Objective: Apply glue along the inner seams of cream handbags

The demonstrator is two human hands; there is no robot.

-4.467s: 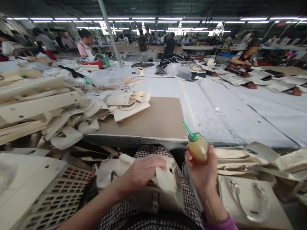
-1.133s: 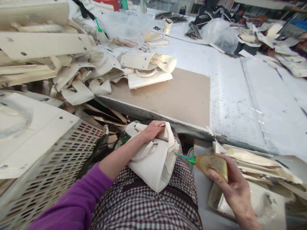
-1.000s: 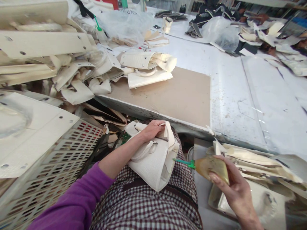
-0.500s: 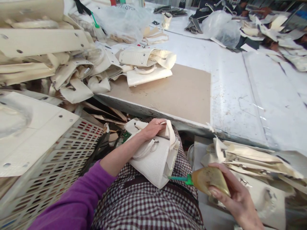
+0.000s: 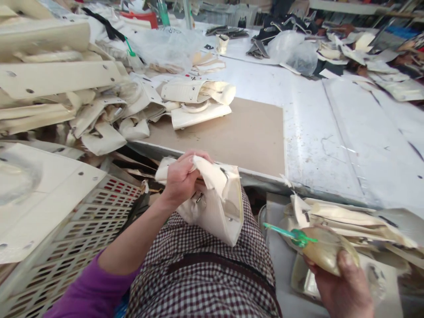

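Observation:
My left hand is closed round the top of a cream bag piece and holds it up over my checked lap, close to the table's front edge. My right hand grips a yellowish glue squeeze bottle with a green nozzle that points left toward the bag piece, with a gap between them. The right hand hovers over a stack of cream pieces at my right.
A brown board lies on the white table just ahead, with folded cream bag parts at its far left corner. Piled cream panels fill the left. A white plastic crate stands beside my left knee. Bags and scraps clutter the far table.
My left hand has lifted the cream bag piece up off my lap toward the table edge. My right hand has pulled the glue bottle away to the right and lower.

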